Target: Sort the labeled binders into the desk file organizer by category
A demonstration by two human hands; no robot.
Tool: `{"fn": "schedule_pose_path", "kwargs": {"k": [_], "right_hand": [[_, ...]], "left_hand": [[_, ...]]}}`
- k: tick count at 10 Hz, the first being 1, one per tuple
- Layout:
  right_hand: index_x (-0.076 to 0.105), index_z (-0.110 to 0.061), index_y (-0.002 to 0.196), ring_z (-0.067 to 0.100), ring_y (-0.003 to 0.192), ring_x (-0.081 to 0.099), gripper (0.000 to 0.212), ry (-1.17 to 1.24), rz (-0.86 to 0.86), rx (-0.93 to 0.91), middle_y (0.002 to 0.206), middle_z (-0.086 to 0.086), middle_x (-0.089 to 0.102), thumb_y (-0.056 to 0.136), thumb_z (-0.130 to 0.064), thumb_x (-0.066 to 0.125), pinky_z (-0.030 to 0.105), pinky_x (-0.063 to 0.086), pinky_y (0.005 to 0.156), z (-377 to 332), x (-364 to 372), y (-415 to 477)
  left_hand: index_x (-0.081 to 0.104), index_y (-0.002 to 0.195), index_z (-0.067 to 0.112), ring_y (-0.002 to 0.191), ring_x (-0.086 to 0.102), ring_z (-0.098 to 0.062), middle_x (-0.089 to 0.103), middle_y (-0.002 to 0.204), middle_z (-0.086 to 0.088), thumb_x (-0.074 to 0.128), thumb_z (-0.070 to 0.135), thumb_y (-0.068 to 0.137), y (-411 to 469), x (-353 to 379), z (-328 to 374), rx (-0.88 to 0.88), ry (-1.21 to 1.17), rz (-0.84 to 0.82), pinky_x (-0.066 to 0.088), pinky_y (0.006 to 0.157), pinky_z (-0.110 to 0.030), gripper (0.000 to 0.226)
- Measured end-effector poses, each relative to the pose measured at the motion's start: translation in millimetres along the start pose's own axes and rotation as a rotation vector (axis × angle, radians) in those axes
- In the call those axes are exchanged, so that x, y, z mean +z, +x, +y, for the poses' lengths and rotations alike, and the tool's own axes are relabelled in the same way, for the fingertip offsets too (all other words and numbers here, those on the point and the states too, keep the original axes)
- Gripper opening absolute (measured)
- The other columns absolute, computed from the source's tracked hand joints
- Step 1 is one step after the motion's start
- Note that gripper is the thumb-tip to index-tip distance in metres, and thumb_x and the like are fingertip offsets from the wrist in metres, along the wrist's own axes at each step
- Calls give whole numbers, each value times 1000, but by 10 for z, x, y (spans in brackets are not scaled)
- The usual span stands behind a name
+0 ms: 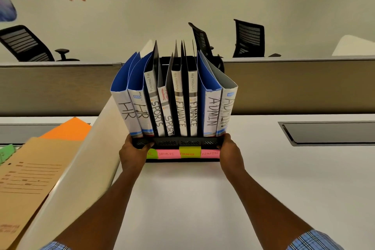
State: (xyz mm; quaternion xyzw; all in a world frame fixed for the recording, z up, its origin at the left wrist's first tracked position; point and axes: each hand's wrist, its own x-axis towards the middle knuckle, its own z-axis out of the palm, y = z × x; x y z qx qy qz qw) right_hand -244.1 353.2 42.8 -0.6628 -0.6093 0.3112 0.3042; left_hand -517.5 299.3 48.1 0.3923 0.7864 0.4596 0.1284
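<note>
Both ends of organizer (178, 142) gripped, left hand (133, 153) curled round left end, right hand (230, 153) round right

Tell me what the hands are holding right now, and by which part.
Both grip the black file organizer by its front rail: left hand at the left front corner, right hand at the right front corner.
</note>
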Motion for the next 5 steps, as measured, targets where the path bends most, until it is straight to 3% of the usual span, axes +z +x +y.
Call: {"fn": "schedule_pose_path", "kwargs": {"k": [1,2,3,4,5], "right_hand": [[46,-20,106,21,83,65,26,-59,-22,11,92,5,64,101,-32,24,43,56,81,-20,-42,4],[26,-14,143,31,102,60,46,-215,-91,18,115,14,59,101,-31,27,44,50,89,-49,-85,-30],[0,-7,151,32,113,54,74,-407,-119,-35,129,15,50,96,-19,48,46,49,92,-117,-131,-90],[-4,-2,150,32,126,43,90,-409,-26,-92,145,17,35,87,-7,60,47,45,100,-61,-122,-345],[-2,-3,151,32,137,31,86,-380,-34,-134,153,18,25,91,-18,58,46,36,109,37,-115,-509]], "left_hand": [[43,134,9,114,57,-33,62,122,-13,81,18,72,-40,-42,18,13,27,-87,44,93,-37,74],[2,150,4,140,29,-29,28,152,-14,76,10,76,-234,-30,54,-31,14,-180,26,113,-38,105],[-5,149,0,144,16,-29,12,157,-18,72,10,81,-417,3,141,-63,23,-190,17,118,-36,103],[-2,149,-2,146,8,-31,6,157,-21,60,19,91,-779,89,229,-49,74,-199,13,119,-39,87],[1,149,1,147,4,-27,5,159,-16,51,28,95,-992,119,271,34,114,-270,11,120,-36,78]]}}
